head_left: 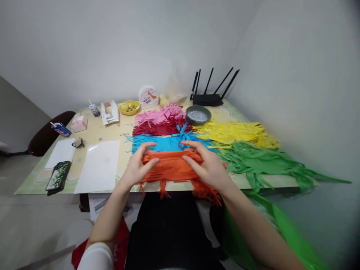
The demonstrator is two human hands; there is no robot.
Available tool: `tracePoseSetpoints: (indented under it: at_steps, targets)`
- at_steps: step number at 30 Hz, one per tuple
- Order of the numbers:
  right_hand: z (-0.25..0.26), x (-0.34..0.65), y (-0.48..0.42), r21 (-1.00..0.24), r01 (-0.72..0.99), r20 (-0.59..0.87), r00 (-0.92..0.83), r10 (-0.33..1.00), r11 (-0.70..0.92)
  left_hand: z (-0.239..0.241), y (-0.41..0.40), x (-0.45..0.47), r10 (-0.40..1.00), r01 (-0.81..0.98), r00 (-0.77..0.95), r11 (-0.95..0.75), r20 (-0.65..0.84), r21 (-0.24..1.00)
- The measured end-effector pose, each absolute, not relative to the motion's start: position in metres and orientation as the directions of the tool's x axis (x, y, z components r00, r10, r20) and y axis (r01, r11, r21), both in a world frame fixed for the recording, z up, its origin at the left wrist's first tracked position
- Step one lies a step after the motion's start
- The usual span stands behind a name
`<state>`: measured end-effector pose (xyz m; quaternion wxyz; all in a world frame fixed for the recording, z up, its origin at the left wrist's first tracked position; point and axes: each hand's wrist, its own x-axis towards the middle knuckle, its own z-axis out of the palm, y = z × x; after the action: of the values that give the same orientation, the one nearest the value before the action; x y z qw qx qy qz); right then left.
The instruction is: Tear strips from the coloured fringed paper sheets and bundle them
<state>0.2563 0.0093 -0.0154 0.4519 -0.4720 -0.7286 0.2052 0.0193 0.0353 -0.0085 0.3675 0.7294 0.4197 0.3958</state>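
At the table's front edge lies a fringed orange cloth-like piece [168, 168], its cut strips hanging over the edge. My left hand [140, 165] holds its upper left corner between thumb and fingers. At the upper right corner my right hand [206, 165] grips the same piece, thumb in front and fingers behind. Just beyond the hands is a blue fringed piece [165, 143], partly covered by my fingers. Behind that lie a dark red fringed piece [161, 129] and a pink one [160, 115].
Yellow [233, 133] and green fringed pieces [258, 162] spread to the right. A grey bowl [198, 114] and black router [208, 99] stand behind. On the left are white sheets [98, 165], a phone [58, 176], drink cartons [61, 129] and a yellow fruit bowl [129, 108].
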Motion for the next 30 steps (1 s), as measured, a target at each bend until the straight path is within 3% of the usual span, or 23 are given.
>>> tracePoseSetpoints:
  at_steps: [4, 6, 11, 20, 25, 30]
  targets:
    - [-0.017, 0.257, 0.008, -0.723, 0.551, 0.430, -0.112, 0.896, 0.416, -0.010, 0.038, 0.020, 0.894, 0.442, 0.342, -0.426, 0.291, 0.789]
    - [-0.019, 0.258, 0.009, -0.790, 0.479, 0.392, -0.086, 0.916, 0.383, -0.010, 0.038, 0.021, 0.911, 0.365, 0.333, -0.363, 0.244, 0.857]
    - [-0.024, 0.257, 0.008, -0.967, 0.109, 0.226, -0.060, 0.972, 0.231, -0.008, 0.034, 0.023, 0.927, 0.030, 0.368, -0.087, 0.070, 0.996]
    - [-0.033, 0.251, 0.010, -0.970, -0.102, 0.220, 0.003, 0.976, 0.219, -0.019, 0.033, 0.021, 0.938, -0.135, 0.331, -0.058, 0.101, 0.989]
    - [-0.033, 0.252, 0.008, -0.966, 0.032, 0.256, 0.002, 0.967, 0.255, -0.012, 0.029, 0.022, 0.912, 0.006, 0.343, -0.240, 0.224, 0.971]
    - [-0.027, 0.251, 0.002, -0.838, 0.416, 0.401, 0.029, 0.916, 0.353, -0.011, 0.026, 0.026, 0.915, 0.314, 0.275, -0.375, 0.294, 0.872]
